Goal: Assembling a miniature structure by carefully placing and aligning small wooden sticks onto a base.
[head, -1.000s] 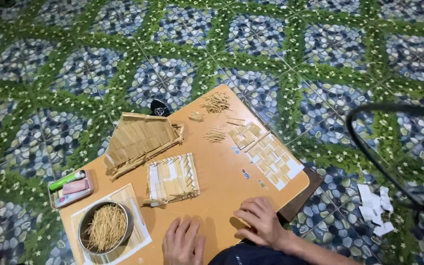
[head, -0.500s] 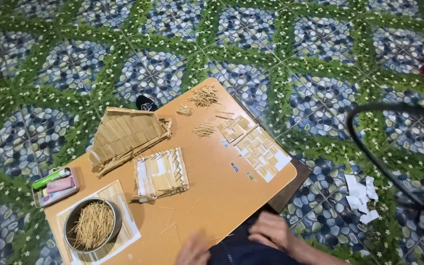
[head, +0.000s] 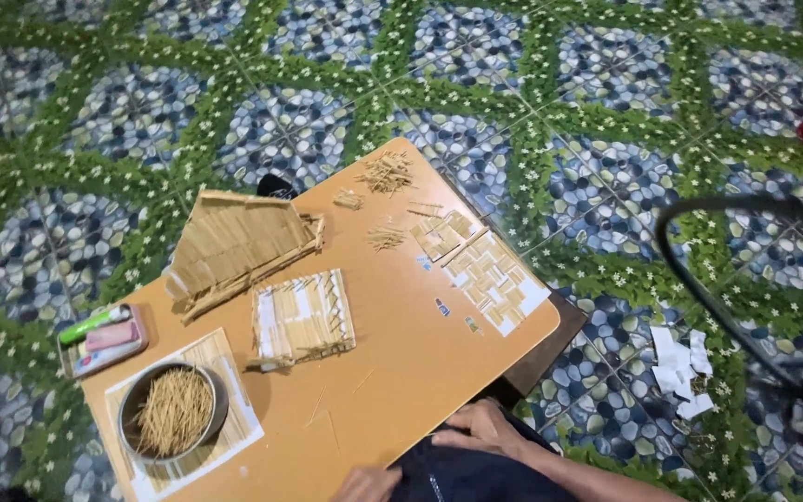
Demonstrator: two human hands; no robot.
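My right hand [head: 479, 428] rests flat at the near edge of the small orange table [head: 401, 372], fingers spread, holding nothing. Only the knuckles of my left hand [head: 364, 483] show at the bottom edge beside my dark trouser leg; its fingers are hidden. On the table stand a slanted roof panel of small sticks [head: 234, 244] and a smaller stick panel [head: 301, 318]. A metal bowl of thin sticks [head: 172, 412] sits on a white sheet at the near left corner. Flat stick tiles [head: 485, 274] lie at the right.
Loose stick piles [head: 388, 173] lie at the table's far corner. A small tray with a green tube and pink item [head: 104, 336] hangs at the left edge. White paper scraps [head: 680, 363] lie on the patterned floor. A black curved cable [head: 745, 307] crosses the right.
Both hands have drawn back from the tabletop toward my lap. The view has tilted, so the table sits lower in the picture.
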